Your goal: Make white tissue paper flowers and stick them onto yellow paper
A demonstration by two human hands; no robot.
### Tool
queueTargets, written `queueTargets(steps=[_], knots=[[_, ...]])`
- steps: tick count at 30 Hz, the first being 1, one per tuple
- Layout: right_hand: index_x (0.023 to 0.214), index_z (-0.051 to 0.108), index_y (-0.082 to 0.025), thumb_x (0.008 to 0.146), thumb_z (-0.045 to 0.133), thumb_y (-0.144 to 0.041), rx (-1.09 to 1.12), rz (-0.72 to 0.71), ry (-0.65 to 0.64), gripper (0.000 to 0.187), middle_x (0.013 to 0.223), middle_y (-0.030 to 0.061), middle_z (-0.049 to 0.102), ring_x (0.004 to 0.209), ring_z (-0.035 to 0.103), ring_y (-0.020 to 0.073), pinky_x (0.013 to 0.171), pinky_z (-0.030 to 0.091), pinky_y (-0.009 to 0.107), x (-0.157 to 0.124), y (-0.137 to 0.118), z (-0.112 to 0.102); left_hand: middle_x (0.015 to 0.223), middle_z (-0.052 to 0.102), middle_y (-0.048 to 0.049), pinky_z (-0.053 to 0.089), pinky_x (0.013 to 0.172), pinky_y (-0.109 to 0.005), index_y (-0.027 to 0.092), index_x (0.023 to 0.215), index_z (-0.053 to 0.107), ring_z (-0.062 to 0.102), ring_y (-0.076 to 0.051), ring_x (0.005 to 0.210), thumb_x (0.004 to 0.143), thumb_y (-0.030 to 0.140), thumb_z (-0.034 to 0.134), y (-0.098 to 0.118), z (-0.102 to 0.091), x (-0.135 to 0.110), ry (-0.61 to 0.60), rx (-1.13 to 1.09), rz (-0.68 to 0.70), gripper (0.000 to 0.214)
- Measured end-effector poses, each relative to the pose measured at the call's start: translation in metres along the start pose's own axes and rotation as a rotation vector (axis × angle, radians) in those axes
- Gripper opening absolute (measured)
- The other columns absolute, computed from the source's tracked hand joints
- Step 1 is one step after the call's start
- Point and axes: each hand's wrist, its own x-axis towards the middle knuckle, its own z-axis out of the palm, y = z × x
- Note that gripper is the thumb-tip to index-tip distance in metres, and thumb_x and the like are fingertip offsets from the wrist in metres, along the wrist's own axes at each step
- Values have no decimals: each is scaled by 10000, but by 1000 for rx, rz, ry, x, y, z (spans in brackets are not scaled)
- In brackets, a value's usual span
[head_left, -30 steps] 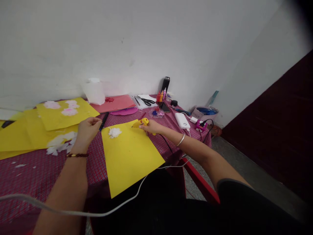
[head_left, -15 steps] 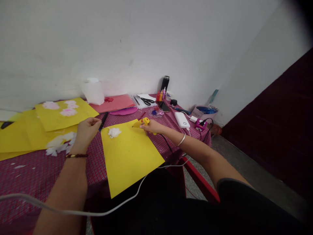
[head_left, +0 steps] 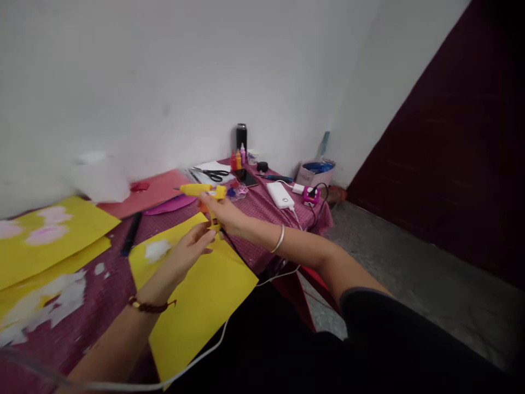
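My right hand (head_left: 223, 214) is closed around a yellow glue gun (head_left: 200, 190), lifted above the table with its nozzle pointing left. My left hand (head_left: 191, 251) hovers just below it, fingers pinched together near the gun's handle and black cord; what they hold, if anything, is hidden. Both hands hang over a yellow paper sheet (head_left: 197, 290) that carries a white tissue tuft (head_left: 156, 250) near its far corner.
More yellow sheets with pink and white tufts (head_left: 41, 235) lie at left on the checked cloth (head_left: 102, 295). A black marker (head_left: 130, 234), red paper (head_left: 151, 189), scissors (head_left: 215, 174), paint bottles (head_left: 238, 158), a phone (head_left: 246, 177), a power bank (head_left: 279, 195) and a tub (head_left: 314, 172) crowd the back right.
My right hand has lifted the glue gun off the sheet and turned it leftward. My left hand left the marker's side and came under the gun. The camera swung right.
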Motion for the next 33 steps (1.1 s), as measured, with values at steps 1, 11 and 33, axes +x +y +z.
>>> queueTargets(steps=[1, 11, 33], knots=[[894, 569, -177, 897, 498, -514, 19, -26, 23, 344, 824, 17, 598, 677, 525, 103, 593, 438, 204, -2, 1, 3, 1125, 645, -103, 540, 727, -318, 180, 1108, 607, 623, -225, 969, 723, 459, 681, 2, 12, 4, -55, -64, -11, 481], [1040, 664, -116, 830, 608, -173, -610, -127, -744, 225, 1048, 61, 699, 921, 629, 129, 818, 473, 210, 71, -2, -86, 679, 609, -8, 500, 658, -280, 184, 709, 601, 585, -171, 676, 766, 412, 639, -25, 2, 10, 82, 60, 60, 238], [1072, 695, -69, 883, 517, -249, -1407, -48, -227, 316, 1082, 241, 701, 1063, 668, 328, 838, 534, 440, 217, 61, -19, 534, 644, -44, 520, 474, -249, 214, 601, 644, 643, -189, 494, 831, 449, 601, -80, -14, -5, 227, 675, 210, 331]])
